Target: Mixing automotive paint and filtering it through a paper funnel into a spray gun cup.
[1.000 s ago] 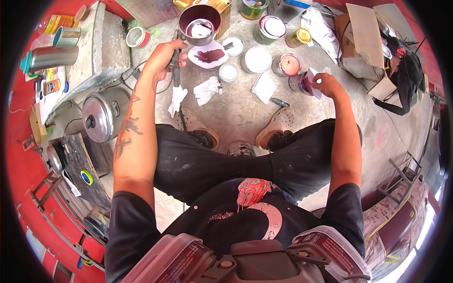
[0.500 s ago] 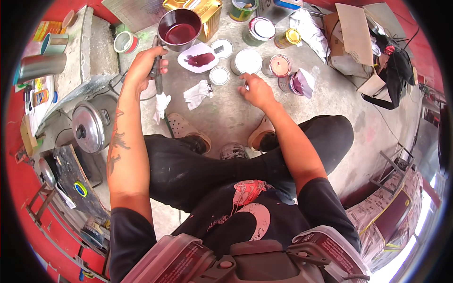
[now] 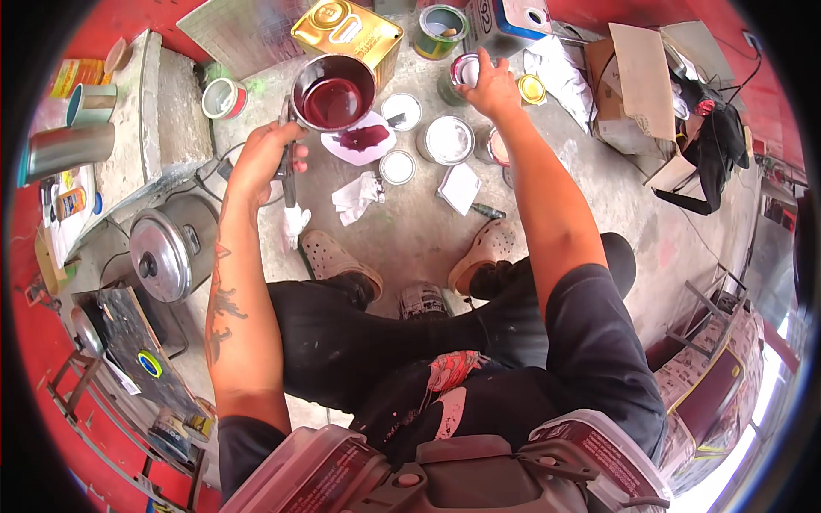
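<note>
Far left, a lidded pot (image 3: 158, 248) sits beside the left forearm. Next, the left hand (image 3: 263, 161) is curled around a dark handle (image 3: 289, 190), whose long axis runs roughly away from the person; a white rag (image 3: 296, 224) is at its near end. The cup (image 3: 335, 67), holding dark red liquid (image 3: 332, 106), is just beyond this hand and to its right, its mouth up. Behind the cup stands a gold tin (image 3: 375, 44); nearer lies a stained paper (image 3: 340, 151). A white-topped can (image 3: 449, 139) comes next on the floor (image 3: 402, 224). Then the right hand (image 3: 496, 91) is over a green can (image 3: 446, 91), fingers bent at its top; whether they grip or merely touch, I cannot tell. That can is upright, well right of the left hand, so the right is nearer. A yellow can (image 3: 532, 90) is just right of these fingers.
</note>
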A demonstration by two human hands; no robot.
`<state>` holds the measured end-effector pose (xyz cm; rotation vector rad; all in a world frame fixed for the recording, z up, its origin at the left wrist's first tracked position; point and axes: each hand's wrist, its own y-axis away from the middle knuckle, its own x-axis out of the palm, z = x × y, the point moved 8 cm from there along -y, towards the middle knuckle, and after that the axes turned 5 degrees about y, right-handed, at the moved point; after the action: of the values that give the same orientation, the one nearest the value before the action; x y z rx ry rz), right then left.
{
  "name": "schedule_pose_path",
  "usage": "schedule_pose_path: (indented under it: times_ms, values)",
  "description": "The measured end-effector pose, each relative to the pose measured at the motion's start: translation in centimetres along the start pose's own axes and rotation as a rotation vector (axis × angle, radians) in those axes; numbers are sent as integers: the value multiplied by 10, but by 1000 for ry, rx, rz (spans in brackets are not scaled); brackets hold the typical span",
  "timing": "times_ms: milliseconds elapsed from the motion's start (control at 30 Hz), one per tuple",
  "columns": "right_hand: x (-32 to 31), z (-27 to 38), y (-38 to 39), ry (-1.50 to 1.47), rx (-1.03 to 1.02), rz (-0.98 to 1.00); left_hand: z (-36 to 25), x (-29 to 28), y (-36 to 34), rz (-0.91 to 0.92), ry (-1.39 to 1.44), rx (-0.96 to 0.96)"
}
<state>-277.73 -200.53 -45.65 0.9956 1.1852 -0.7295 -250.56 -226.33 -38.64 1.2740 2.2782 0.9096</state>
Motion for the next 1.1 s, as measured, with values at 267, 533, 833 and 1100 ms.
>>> schedule_pose_path:
  times_ms: [267,533,833,1100]
  values:
    - [32,0,-26,8,22,68,4,-2,-9,-3,21,-46]
    - [42,3,-21,133,-31,-126,7,-1,-16,14,15,-60]
    - [44,5,-30,160,-54,-143,6,0,-15,7,24,-54]
    - [11,-16,-9,-160,-19,-213,6,7,-18,34,10,-53]
